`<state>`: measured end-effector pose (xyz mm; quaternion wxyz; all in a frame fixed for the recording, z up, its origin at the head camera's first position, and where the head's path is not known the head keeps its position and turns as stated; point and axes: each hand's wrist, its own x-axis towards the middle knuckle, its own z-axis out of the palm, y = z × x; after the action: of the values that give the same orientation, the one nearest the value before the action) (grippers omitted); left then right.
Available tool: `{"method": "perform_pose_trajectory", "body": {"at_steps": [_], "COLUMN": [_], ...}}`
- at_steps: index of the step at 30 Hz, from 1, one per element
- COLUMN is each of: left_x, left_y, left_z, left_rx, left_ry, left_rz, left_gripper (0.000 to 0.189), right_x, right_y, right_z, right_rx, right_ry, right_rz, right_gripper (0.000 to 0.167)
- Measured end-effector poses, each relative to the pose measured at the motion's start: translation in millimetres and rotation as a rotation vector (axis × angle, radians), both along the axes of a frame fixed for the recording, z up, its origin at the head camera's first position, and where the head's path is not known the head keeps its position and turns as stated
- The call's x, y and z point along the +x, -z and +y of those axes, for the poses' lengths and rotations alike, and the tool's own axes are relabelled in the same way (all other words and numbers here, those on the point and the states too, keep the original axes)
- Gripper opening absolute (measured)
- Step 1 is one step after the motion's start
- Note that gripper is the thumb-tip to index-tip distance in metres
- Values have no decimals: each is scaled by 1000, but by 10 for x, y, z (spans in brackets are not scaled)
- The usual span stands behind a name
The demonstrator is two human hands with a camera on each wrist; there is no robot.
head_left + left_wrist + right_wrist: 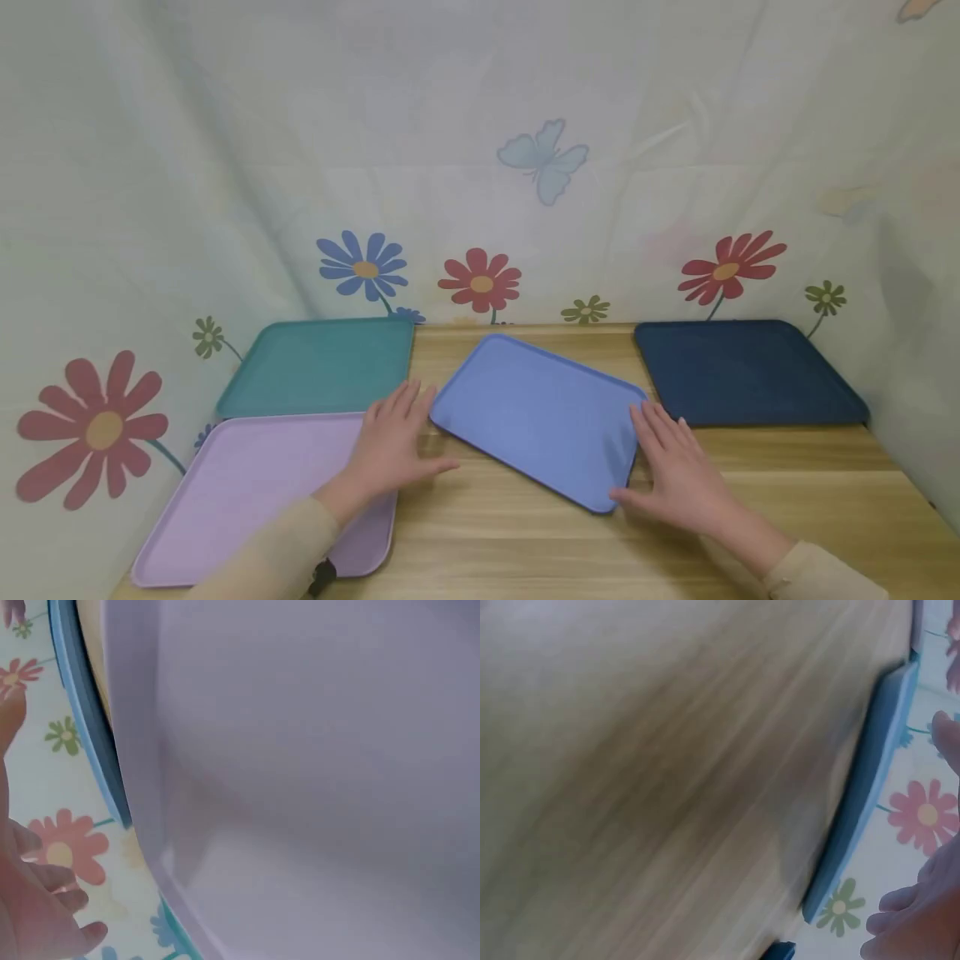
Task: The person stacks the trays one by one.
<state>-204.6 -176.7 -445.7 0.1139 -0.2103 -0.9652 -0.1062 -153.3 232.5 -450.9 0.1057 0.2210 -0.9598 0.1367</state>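
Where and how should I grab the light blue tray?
The light blue tray is probably best held by the rims of both short ends, one hand from each side: it's wide, shallow and turned askew, with the left hand near one end and the right hand at the other.

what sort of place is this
Probably a makeshift tabletop workspace: a white flower-printed sheet hangs around a pale wood-grain table, which bears rectangular teal, lilac, blue and navy trays.

A pale, creased fabric backdrop (450,100) with colourful daisy-like flowers (481,285) and 1 light-blue butterfly (551,162) hangs behind a light-brown wood-grain bench (510,546).
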Motion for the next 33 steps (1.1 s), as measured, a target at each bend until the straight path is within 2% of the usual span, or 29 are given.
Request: {"method": "perform_pose_trajectory", "body": {"at_steps": [3, 9, 17, 22, 26, 33], "left_x": [-66, -212, -411, -514, -585, -682], "left_y": [-23, -27, -27, -35, -24, 27], "left_z": [-22, -40, -68, -81, -67, -31], "left_rx": [19, 18, 104, 128, 129, 126], "left_ry": [23, 65, 144, 184, 201, 173], "left_rz": [-11, -70, -179, -230, -253, -331], "left_gripper": [113, 116, 117, 118, 117, 118], "right_x": [6, 15, -17, -31, -50, -78], "right_y": [29, 55, 108, 119, 130, 185], "right_z": [-1, 3, 14, 15, 31, 60], "right_rx": [-7, -35, -71, -81, -84, -102], "right_ry": [-3, 12, -3, 1, 26, 25], "right_rz": [-3, -78, -118, -154, -179, -186], "right_gripper": [117, 122, 124, 126, 128, 130]}}
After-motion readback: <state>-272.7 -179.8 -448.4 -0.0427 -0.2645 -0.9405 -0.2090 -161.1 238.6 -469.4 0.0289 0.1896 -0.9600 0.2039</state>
